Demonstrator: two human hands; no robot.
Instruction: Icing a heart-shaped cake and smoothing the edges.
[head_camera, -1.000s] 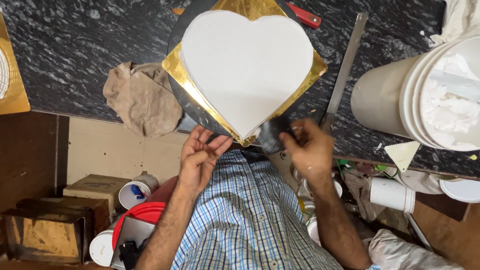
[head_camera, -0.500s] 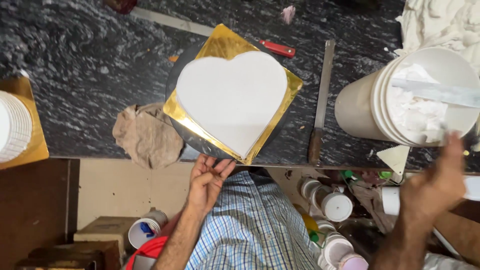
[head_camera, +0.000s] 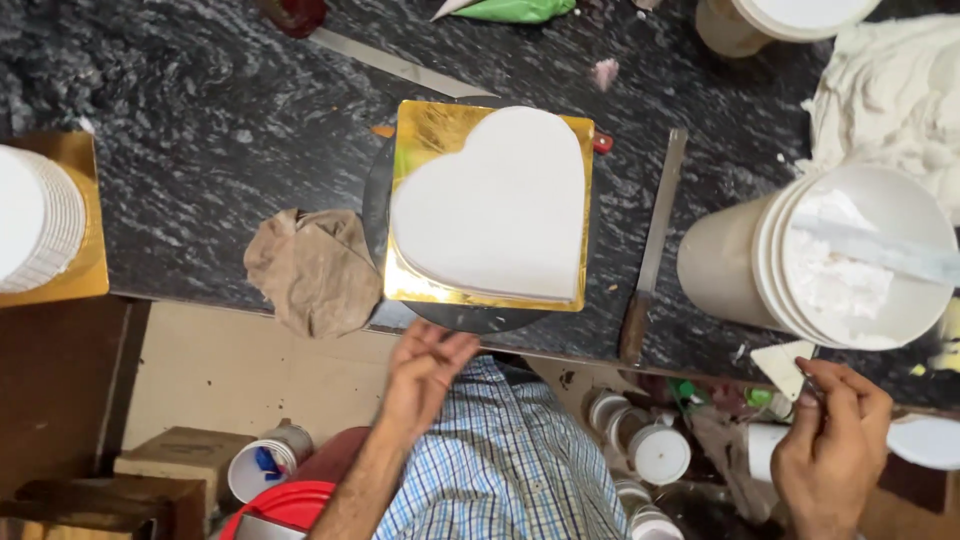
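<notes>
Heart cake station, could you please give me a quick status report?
Left hand open, off the turntable edge. Right hand pinching a small scraper by the white bucket. Heart cake smooth on its gold board. Crumpled cloth beside it, long knife alongside.

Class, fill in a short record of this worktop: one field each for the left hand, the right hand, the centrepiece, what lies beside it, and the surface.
Left hand: open, empty, just below the turntable
Right hand: pinching a small white scraper
Centrepiece: white heart-shaped cake on gold board
Left of it: crumpled brown cloth
Right of it: long knife, white bucket of cream
Surface: dark marbled counter
</notes>
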